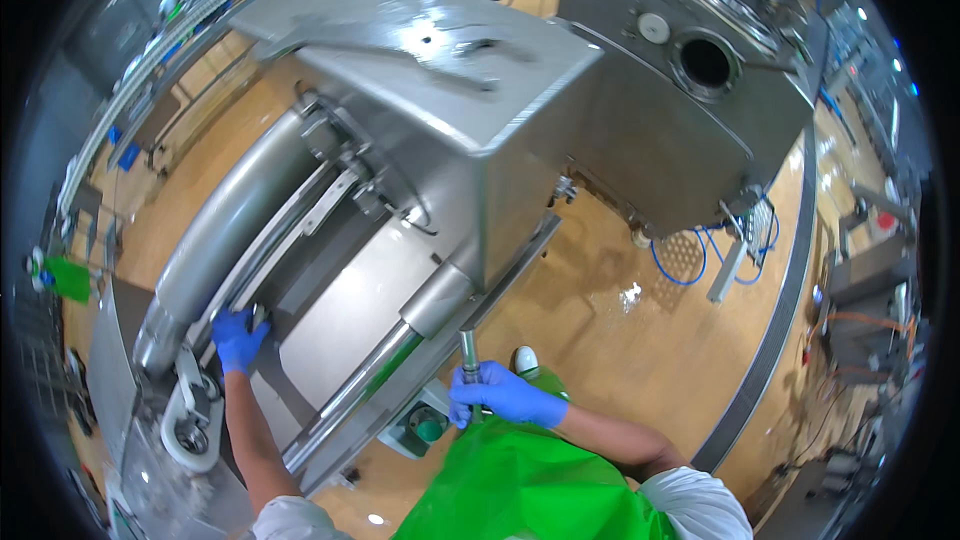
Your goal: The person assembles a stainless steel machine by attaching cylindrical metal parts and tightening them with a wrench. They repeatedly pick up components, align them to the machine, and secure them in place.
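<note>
My left hand [238, 340], in a blue glove, reaches into a stainless steel machine [385, 80]. Its fingers are closed about a small shiny metal part [260, 316], whose shape is mostly hidden. Beside that hand runs a thick curved steel pipe [225, 210], along with a long narrow metal bar [285, 232]. In front of my green apron [540, 485], my right hand [508, 395], also blue-gloved, wraps round a short metal tube [469, 348]. The tube's upper end sticks out above the fist; its lower part is hidden.
A polished steel cylinder rod [355, 395] crosses between my arms. At the right stands a steel housing [690, 80] with a round port; blue hoses [680, 270] hang below it. A dark floor drain [770, 350] curves across the tan floor. Conveyors [165, 65] line the far left.
</note>
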